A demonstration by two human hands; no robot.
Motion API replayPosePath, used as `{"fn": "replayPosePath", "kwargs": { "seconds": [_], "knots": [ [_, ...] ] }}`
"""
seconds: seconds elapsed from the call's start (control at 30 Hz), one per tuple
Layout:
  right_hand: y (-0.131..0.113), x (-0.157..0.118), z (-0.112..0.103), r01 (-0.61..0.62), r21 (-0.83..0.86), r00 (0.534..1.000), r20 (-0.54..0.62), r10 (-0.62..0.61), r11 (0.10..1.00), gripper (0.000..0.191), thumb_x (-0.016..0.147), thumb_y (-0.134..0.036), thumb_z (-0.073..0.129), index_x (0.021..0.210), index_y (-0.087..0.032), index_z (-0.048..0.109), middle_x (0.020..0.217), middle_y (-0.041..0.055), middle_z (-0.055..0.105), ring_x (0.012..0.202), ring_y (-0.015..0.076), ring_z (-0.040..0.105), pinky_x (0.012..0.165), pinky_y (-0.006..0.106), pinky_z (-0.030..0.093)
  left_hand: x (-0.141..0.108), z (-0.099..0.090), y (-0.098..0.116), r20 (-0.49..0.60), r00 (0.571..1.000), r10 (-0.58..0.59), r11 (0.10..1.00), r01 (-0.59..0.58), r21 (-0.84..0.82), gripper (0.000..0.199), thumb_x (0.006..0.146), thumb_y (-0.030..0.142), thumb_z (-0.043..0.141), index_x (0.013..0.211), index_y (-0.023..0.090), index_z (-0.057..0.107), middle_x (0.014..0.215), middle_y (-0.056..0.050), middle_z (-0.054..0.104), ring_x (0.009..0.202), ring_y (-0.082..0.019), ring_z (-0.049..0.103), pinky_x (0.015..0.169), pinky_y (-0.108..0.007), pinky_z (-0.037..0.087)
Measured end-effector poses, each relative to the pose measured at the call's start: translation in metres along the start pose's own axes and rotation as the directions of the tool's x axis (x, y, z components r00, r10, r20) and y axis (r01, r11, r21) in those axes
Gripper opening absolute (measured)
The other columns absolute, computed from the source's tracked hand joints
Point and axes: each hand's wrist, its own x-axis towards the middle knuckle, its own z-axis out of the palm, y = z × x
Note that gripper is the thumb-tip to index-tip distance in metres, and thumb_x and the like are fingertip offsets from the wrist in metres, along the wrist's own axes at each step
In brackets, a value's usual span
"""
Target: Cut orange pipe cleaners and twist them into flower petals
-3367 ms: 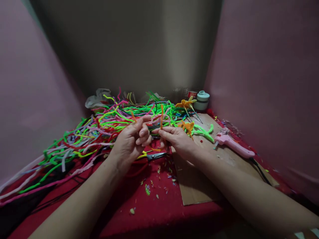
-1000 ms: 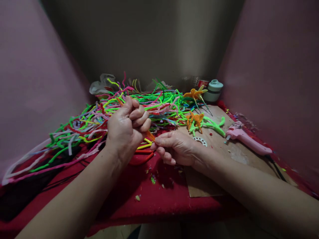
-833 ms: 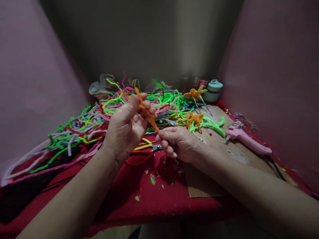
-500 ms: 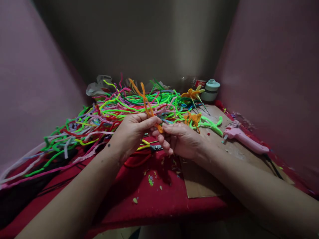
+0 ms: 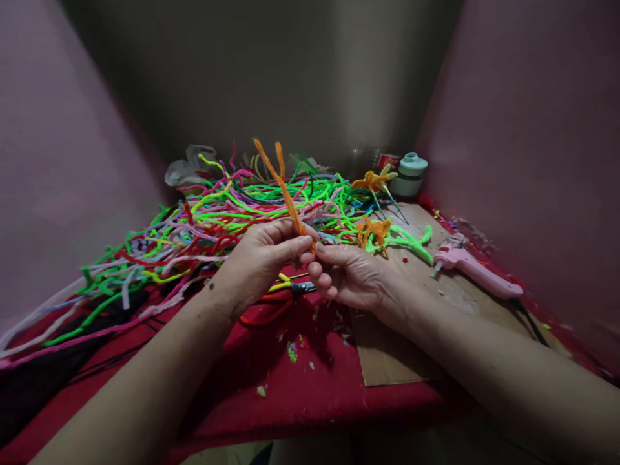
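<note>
An orange pipe cleaner (image 5: 287, 194) is folded or doubled, its two free ends spreading upward in a narrow V. My left hand (image 5: 271, 255) pinches it low down between thumb and fingers. Its bottom end sits in the fingertips of my right hand (image 5: 351, 274), which touch those of the left. Just below the hands lie pliers or scissors (image 5: 301, 288) with yellow and red handles, partly covered by the fingers. Right of the hands, an orange pipe-cleaner flower (image 5: 374, 232) with green pieces lies on the cardboard (image 5: 397, 361).
A tangled heap of coloured pipe cleaners (image 5: 232, 206) spreads behind and to the left. On the right rests a pink glue gun (image 5: 477, 270) with its cord. Orange and yellow flowers (image 5: 375, 181) on stems and a pale lidded jar (image 5: 409, 174) stand at the back. Scraps dot the red cloth (image 5: 310, 400).
The orange pipe cleaner's two strands, crossed before, now lie closer together above the left hand and point up straighter. Both hands stay in nearly the same place.
</note>
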Motion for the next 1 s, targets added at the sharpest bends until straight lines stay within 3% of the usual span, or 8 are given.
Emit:
{"fn": "replayPosePath", "kwargs": {
  "seconds": [0.3,0.5,0.67,0.83,0.93,1.0],
  "knots": [
    [0.006,0.004,-0.006,0.002,0.070,0.999,0.052,-0.006,0.998,0.012,0.085,-0.012,0.052,0.080,-0.010,0.064,0.059,-0.0003,0.056,0.045,0.0048,0.050,0.040,0.013,0.039,0.001,0.004,0.000,-0.040,0.999,0.004,1.000,-0.004,-0.012,0.007,0.073,0.018,0.069,0.078,0.013,0.068,0.063,0.000,0.063,0.056,-0.010,0.059,0.060,-0.021,0.049],
    [0.002,0.003,-0.002,0.010,0.039,1.000,-0.021,-0.009,0.999,0.015,0.081,-0.008,0.052,0.073,-0.010,0.064,0.055,-0.0001,0.057,0.044,0.0049,0.050,0.039,0.012,0.039,0.001,0.005,0.001,-0.053,0.998,-0.020,0.999,0.018,-0.044,0.008,0.072,0.019,0.070,0.076,0.012,0.070,0.062,-0.001,0.063,0.056,-0.010,0.060,0.059,-0.022,0.048],
    [-0.001,0.000,0.002,0.007,-0.048,0.997,-0.078,-0.011,0.999,0.016,0.080,-0.013,0.052,0.071,-0.009,0.065,0.052,-0.0001,0.057,0.041,0.0057,0.050,0.038,0.014,0.040,0.002,0.007,0.003,-0.185,0.983,0.018,0.999,-0.026,-0.037,0.010,0.070,0.020,0.072,0.075,0.012,0.069,0.059,0.001,0.060,0.053,-0.007,0.055,0.055,-0.019,0.045],
    [0.001,-0.001,0.002,0.149,-0.253,0.981,-0.084,-0.175,0.956,0.014,0.076,-0.024,0.065,0.079,-0.011,0.067,0.064,0.0025,0.065,0.048,0.0089,0.057,0.047,0.021,0.050,0.003,0.006,0.001,-0.235,0.972,0.025,0.999,-0.031,-0.022,0.010,0.067,0.020,0.073,0.069,0.012,0.067,0.058,0.001,0.059,0.051,-0.007,0.052,0.050,-0.018,0.041],
    [0.002,-0.001,0.004,0.242,-0.347,0.945,-0.130,-0.302,0.906,0.011,0.074,-0.022,0.067,0.072,-0.012,0.065,0.062,0.0022,0.065,0.046,0.0081,0.057,0.045,0.019,0.049,0.002,0.008,0.000,-0.184,0.982,0.030,1.000,-0.030,0.002,0.009,0.069,0.020,0.071,0.067,0.013,0.066,0.057,0.001,0.058,0.050,-0.007,0.050,0.049,-0.018,0.039],
    [0.002,-0.001,0.005,0.232,-0.372,0.941,-0.149,-0.305,0.899,0.012,0.076,-0.020,0.064,0.068,-0.011,0.063,0.059,0.0021,0.064,0.044,0.0083,0.056,0.042,0.019,0.048,0.002,0.009,-0.001,-0.192,0.980,0.047,0.999,-0.048,0.003,0.008,0.070,0.020,0.070,0.067,0.013,0.065,0.057,0.002,0.056,0.049,-0.006,0.049,0.048,-0.018,0.038]
  ]
}}
